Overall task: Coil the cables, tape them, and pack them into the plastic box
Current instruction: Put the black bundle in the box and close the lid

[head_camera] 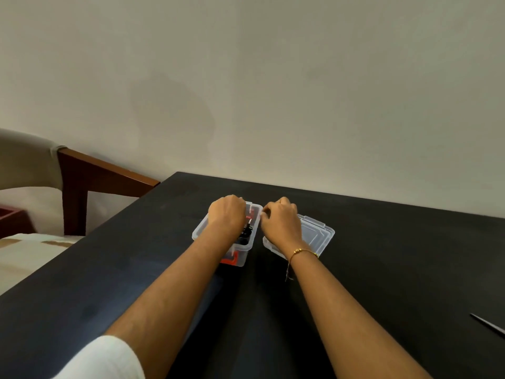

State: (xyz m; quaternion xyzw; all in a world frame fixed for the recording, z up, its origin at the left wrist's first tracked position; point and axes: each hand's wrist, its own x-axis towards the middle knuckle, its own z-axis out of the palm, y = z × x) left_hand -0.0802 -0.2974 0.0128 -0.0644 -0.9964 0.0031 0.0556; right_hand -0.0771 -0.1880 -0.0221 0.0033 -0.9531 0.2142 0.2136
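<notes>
Plastic box [202, 233] with cables [245, 233] inside is sitting under left hand [227, 214], whose curled fingers are reaching in; grasp unclear. Right hand [281, 218], fingers curled, is hovering just right of it over the lid [318, 233]; contents hidden.

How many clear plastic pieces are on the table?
2: the open plastic box under the left hand, with cables inside, and its lid lying beside it, partly under the right hand.
</notes>
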